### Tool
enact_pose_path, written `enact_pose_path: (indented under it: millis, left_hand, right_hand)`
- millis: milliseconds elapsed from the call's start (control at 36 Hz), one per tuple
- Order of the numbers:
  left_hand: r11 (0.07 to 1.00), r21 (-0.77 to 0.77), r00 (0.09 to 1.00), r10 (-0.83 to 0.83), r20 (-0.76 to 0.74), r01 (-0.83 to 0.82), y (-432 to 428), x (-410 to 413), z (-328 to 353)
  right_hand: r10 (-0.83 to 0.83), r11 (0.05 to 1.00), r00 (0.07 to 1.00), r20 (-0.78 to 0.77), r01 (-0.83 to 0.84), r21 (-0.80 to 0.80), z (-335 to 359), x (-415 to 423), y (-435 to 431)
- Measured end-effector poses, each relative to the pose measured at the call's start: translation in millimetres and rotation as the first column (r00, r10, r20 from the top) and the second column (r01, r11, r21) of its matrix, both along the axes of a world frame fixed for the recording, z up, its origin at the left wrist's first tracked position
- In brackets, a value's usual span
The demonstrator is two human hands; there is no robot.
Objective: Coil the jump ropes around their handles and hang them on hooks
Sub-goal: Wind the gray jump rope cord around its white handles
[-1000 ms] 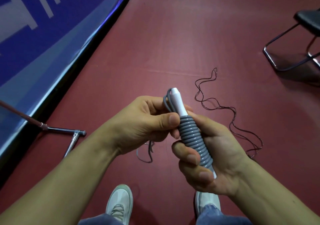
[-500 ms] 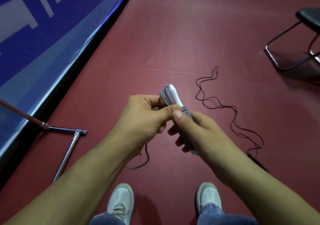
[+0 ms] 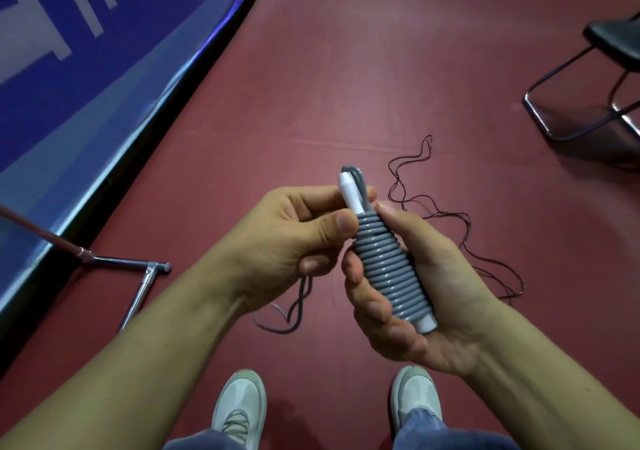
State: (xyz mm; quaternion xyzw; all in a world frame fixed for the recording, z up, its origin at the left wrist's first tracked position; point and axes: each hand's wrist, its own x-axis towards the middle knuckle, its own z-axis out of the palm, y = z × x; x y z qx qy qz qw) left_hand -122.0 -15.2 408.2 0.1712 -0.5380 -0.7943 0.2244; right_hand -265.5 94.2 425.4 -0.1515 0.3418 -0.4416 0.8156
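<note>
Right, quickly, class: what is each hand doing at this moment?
Left hand: closed, pinching the white handle near its top.
Right hand: closed round the grey rope coil.

Dim, even indoor light with a reddish cast. Soft shadows pool under the chair (image 3: 588,78). A faint sheen streaks the blue banner (image 3: 104,78). Wide-angle bending shows at the edges; detail stays slightly soft.

No legible txt: white lettering (image 3: 34,33) on blue banner (image 3: 104,78) is cropped top-left, can't be read.
</note>
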Motion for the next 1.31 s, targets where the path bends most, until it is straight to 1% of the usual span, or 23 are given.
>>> enact_pose_path:
  millis: [56, 83, 139, 194, 222, 250, 306, 333, 361, 389, 444, 500, 556, 639, 722, 833, 889, 972, 1028, 1083, 1167, 1306]
  left_hand:
    - [1.0, 0.02, 1.0, 0.007, -0.013, -0.007, 3.1, -2.8, -2.2]
    - [1.0, 0.024, 1.0, 0.021, -0.013, -0.02, 3.9, -3.4, -2.7]
    - [0.996, 0.029, 0.997, 0.079, 0.016, -0.08, 3.8, -3.7, -3.4]
    - [0.99, 0.002, 0.989, 0.139, 0.06, -0.139, 2.9, -3.4, -4.5]
    - [0.987, -0.02, 0.983, 0.163, 0.079, -0.162, 2.7, -3.6, -5.4]
    - [0.981, -0.04, 0.977, 0.192, 0.097, -0.188, 2.7, -4.0, -6.3]
    - [0.964, -0.073, 0.955, 0.264, 0.137, -0.256, 3.2, -5.0, -8.5]
    - [0.954, -0.086, 0.943, 0.297, 0.149, -0.287, 3.6, -5.7, -9.5]
    - [0.946, -0.096, 0.933, 0.323, 0.158, -0.311, 4.5, -6.8, -10.1]
    - [0.939, -0.102, 0.925, 0.341, 0.169, -0.327, 5.0, -7.5, -10.3]
    - [0.941, -0.102, 0.921, 0.337, 0.196, -0.322, 4.7, -8.3, -12.5]
    - [0.965, -0.078, 0.942, 0.263, 0.208, -0.252, 3.3, -7.3, -15.8]
    - [0.983, -0.05, 0.965, 0.181, 0.188, -0.175, 2.3, -5.4, -15.5]
    - [0.982, -0.105, 0.973, 0.169, 0.156, -0.154, 1.2, -2.9, -12.8]
    - [0.978, -0.136, 0.973, 0.18, 0.146, -0.16, 3.4, -4.0, -10.5]
    - [0.973, -0.128, 0.959, 0.213, 0.185, -0.191, 8.1, -7.4, -11.0]
    - [0.981, -0.089, 0.967, 0.187, 0.175, -0.174, 10.4, -8.6, -11.5]
    - [0.994, -0.021, 0.981, 0.107, 0.161, -0.105, 11.5, -9.8, -9.9]
    - [0.997, -0.026, 0.98, 0.08, 0.182, -0.076, 11.2, -9.3, -9.8]
    - [0.997, -0.036, 0.978, 0.077, 0.194, -0.071, 10.6, -8.3, -10.0]
    - [0.997, -0.019, 0.984, 0.072, 0.164, -0.069, 8.1, -6.6, -6.5]
    - [0.999, -0.043, 0.988, 0.021, 0.15, -0.015, 6.1, -4.2, -0.3]
  right_hand:
    - [0.013, 1.0, 0.996, 0.088, -0.012, -0.012, -3.4, -0.2, 0.4]
    - [-0.002, 1.0, 0.997, 0.078, 0.002, -0.004, -3.6, -0.2, 0.4]
    - [-0.06, 0.998, 0.998, -0.037, 0.06, 0.022, -0.4, 2.4, -0.5]
    - [-0.142, 0.989, 0.968, -0.205, 0.147, 0.012, 3.3, 8.0, -2.8]
    - [-0.198, 0.979, 0.931, -0.305, 0.203, -0.017, 3.4, 10.2, -4.2]
    - [-0.257, 0.965, 0.871, -0.419, 0.253, -0.067, 1.6, 11.1, -6.0]
    - [-0.327, 0.944, 0.693, -0.643, 0.274, -0.186, -2.9, 10.2, -8.4]
    - [-0.331, 0.943, 0.614, -0.716, 0.248, -0.223, -4.0, 9.9, -9.3]
    - [-0.327, 0.945, 0.575, -0.75, 0.216, -0.246, -4.6, 10.3, -9.7]
    - [-0.32, 0.947, 0.572, -0.755, 0.193, -0.256, -5.6, 11.0, -10.0]
    - [-0.317, 0.949, 0.597, -0.737, 0.192, -0.251, -8.3, 12.7, -8.7]
    - [-0.338, 0.941, 0.628, -0.701, 0.242, -0.236, -10.7, 12.9, -6.9]
    - [-0.367, 0.93, 0.659, -0.656, 0.276, -0.243, -9.9, 11.5, -6.1]
    - [-0.379, 0.925, 0.702, -0.602, 0.31, -0.221, -6.1, 7.3, -6.8]
    - [-0.32, 0.946, 0.739, -0.593, 0.282, -0.16, -6.4, 4.2, -7.8]
    - [-0.262, 0.963, 0.802, -0.537, 0.254, -0.092, -7.1, 3.4, -5.5]
    - [-0.237, 0.969, 0.836, -0.494, 0.24, -0.059, -6.6, 3.6, -3.1]
    - [-0.183, 0.98, 0.874, -0.45, 0.2, -0.009, -9.8, 2.7, -0.8]
    - [-0.131, 0.986, 0.901, -0.413, 0.162, 0.04, -12.5, 1.7, -0.1]
    - [-0.116, 0.986, 0.929, -0.352, 0.15, 0.07, -11.6, -0.3, 0.0]
    - [-0.131, 0.986, 0.945, -0.299, 0.155, 0.056, -6.3, -1.3, -2.0]
    - [-0.143, 0.984, 0.943, -0.299, 0.167, 0.056, -3.6, 2.2, -5.3]
